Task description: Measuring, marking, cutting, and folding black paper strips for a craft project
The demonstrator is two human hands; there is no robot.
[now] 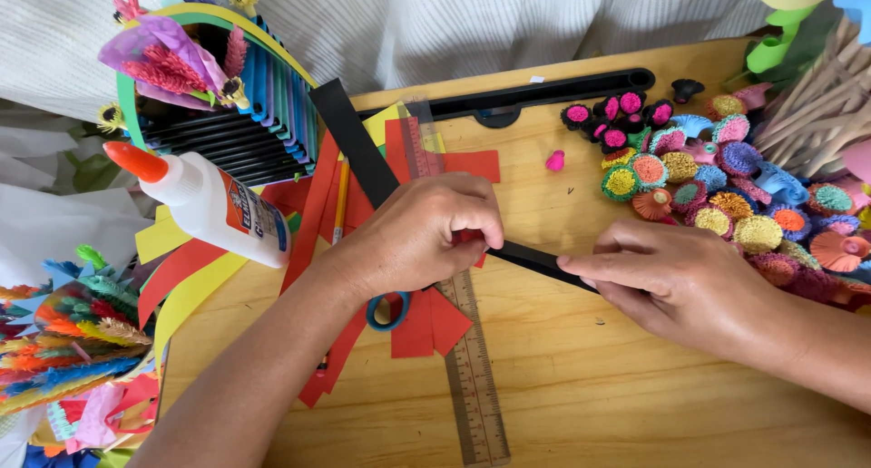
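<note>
Two hands (426, 237), one glue bottle (213, 205)

Both hands pinch a long black paper strip (363, 151) over the desk (581, 386): the left hand (417, 237) grips its middle, the right hand (676, 282) its near end. Red paper (422, 327), a ruler (472, 377) and scissors (388, 311) lie under the left hand. A glue bottle (213, 205) lies at the left edge, and paper flowers (717, 187) crowd the far right corner.

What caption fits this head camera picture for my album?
Two hands, left and right, hold a black paper strip over a wooden table.
</note>
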